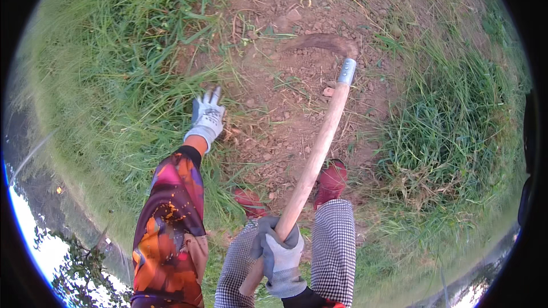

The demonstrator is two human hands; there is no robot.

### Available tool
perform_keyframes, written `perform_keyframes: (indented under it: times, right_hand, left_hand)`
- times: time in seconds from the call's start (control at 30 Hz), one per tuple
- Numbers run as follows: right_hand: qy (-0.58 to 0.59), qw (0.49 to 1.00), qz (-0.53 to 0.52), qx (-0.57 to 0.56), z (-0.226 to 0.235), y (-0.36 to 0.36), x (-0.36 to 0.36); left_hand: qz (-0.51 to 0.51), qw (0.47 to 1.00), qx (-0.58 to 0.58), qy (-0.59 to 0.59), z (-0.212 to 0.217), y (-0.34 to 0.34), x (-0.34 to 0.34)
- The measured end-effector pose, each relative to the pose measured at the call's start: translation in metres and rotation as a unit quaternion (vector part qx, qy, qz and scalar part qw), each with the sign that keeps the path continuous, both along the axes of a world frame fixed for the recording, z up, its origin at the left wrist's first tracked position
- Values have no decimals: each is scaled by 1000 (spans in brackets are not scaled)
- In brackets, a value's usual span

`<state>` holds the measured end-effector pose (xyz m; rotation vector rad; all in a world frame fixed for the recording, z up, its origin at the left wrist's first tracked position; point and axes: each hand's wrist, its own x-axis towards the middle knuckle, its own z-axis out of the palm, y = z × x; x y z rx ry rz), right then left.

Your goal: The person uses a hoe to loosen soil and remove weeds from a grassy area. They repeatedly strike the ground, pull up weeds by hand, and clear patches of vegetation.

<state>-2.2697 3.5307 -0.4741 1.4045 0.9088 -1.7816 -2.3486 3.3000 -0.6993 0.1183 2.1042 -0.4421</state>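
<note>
My right hand, in a grey and white glove, grips the lower end of a long wooden handle. The handle runs up to a metal collar and a curved, soil-coloured blade lying over bare earth. My left hand, in a white and grey glove with a patterned sleeve behind it, reaches forward and down to the edge of the grass, fingers spread, holding nothing I can see.
Bare reddish soil with small stones and dry stalks fills the middle. Tall green grass stands at the left and a thick clump at the right. My red shoes and checked trousers are below.
</note>
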Motion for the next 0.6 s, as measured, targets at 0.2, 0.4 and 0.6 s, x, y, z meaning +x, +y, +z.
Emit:
perform_keyframes:
  times: [0.2,0.4,0.6]
  right_hand:
    - [-45,998,-29,15,-6,1,7]
    - [-74,997,-34,13,-11,0,14]
    - [-51,998,17,13,-12,0,17]
  left_hand:
    - [198,980,-3,19,-30,-17,10]
    - [279,958,0,68,-39,-26,17]
    - [266,953,-63,130,-43,-54,18]
